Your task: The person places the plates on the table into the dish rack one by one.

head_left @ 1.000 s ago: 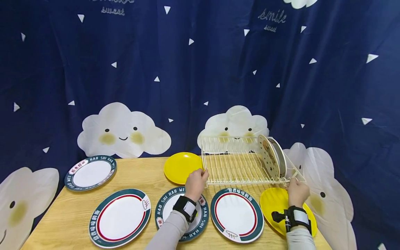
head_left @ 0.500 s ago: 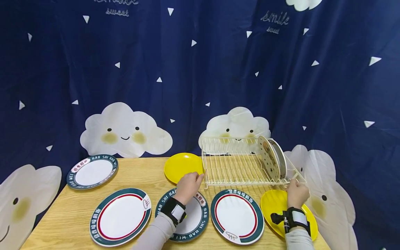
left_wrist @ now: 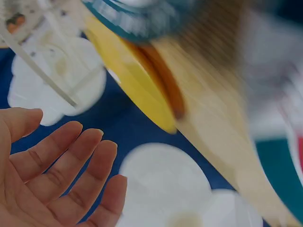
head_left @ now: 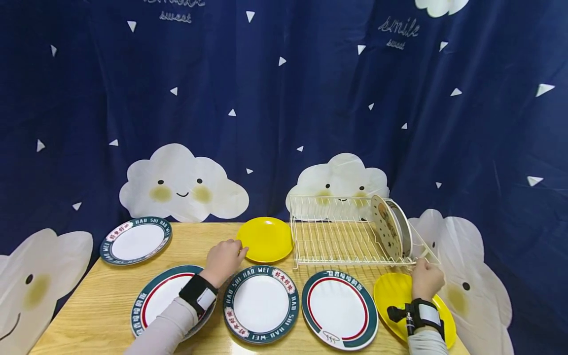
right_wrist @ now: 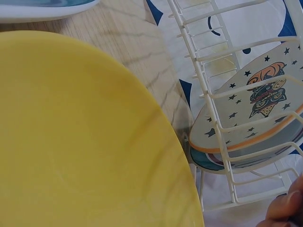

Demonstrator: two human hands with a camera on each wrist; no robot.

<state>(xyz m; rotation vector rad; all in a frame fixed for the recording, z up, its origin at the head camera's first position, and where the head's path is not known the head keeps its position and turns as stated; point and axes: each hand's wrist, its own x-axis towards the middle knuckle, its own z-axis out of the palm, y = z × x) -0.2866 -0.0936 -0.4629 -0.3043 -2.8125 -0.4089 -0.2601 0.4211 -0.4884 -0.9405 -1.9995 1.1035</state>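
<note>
My left hand (head_left: 225,260) hovers with nothing in it between the left front teal-rimmed plate (head_left: 153,301) and the back yellow plate (head_left: 265,240). In the left wrist view its fingers (left_wrist: 71,182) are spread and relaxed. At the right front corner of a cream wire dish rack (head_left: 341,260), my right hand (head_left: 428,281) grips the frame; only a few fingertips (right_wrist: 286,204) show in the right wrist view. Two plates stand on edge at the rack's right end: a star-patterned plate (right_wrist: 241,113) and, behind it, a second plate (head_left: 403,229).
Below my right wrist lies a yellow plate (head_left: 390,291). Teal-rimmed plates lie along the front: a middle plate (head_left: 261,303) and a right plate (head_left: 339,313). Another teal-rimmed plate (head_left: 137,241) is at the back left of the wooden table (head_left: 95,301). A blue curtain (head_left: 266,88) hangs behind.
My left hand has left the rack's left front corner and moved left, away from the middle plate and over toward the left front plate. My right hand stays at the rack.
</note>
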